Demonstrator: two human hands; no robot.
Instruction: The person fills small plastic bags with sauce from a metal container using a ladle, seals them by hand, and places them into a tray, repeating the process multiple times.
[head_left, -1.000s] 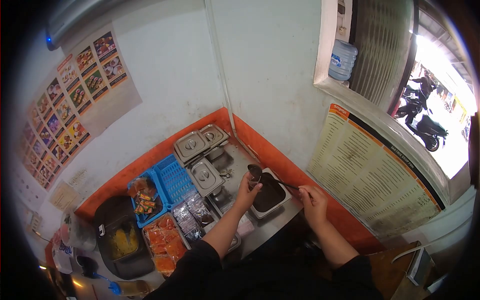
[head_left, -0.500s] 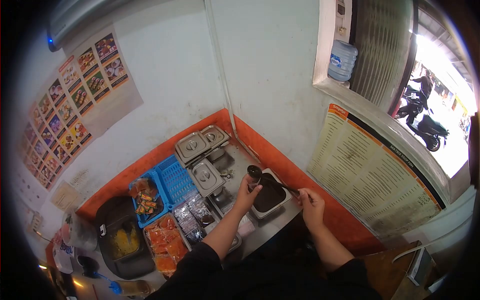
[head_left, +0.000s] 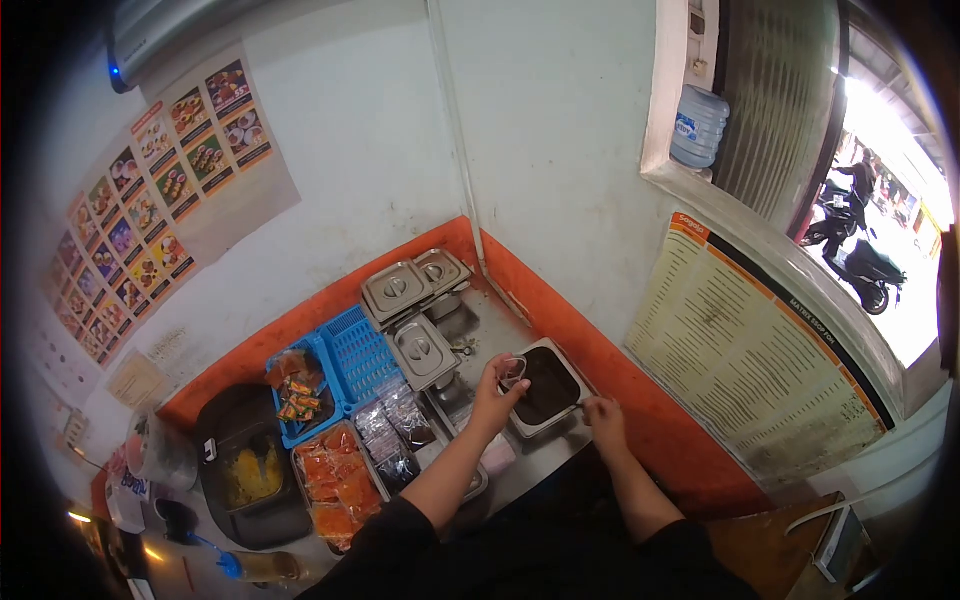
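Note:
In my left hand (head_left: 490,400) is a small clear plastic bag (head_left: 515,368), its mouth held open by closed fingers. It hangs at the left rim of a deep metal pan (head_left: 528,432) with dark brown sauce (head_left: 545,385) inside. My right hand (head_left: 605,425), at the pan's right side, grips the thin handle of a ladle (head_left: 577,407). The ladle's bowl cannot be made out against the dark sauce.
Lidded steel pans (head_left: 422,350) stand behind on the counter. To the left are a blue basket (head_left: 358,350), filled orange packets (head_left: 335,475), bags of dark sauce (head_left: 400,470) and a black tray (head_left: 225,420). A squeeze bottle (head_left: 265,567) lies at the front left.
My right hand has moved down and slightly left, bringing the ladle from the bag's mouth down to the sauce pan. My left hand still holds the bag in about the same place.

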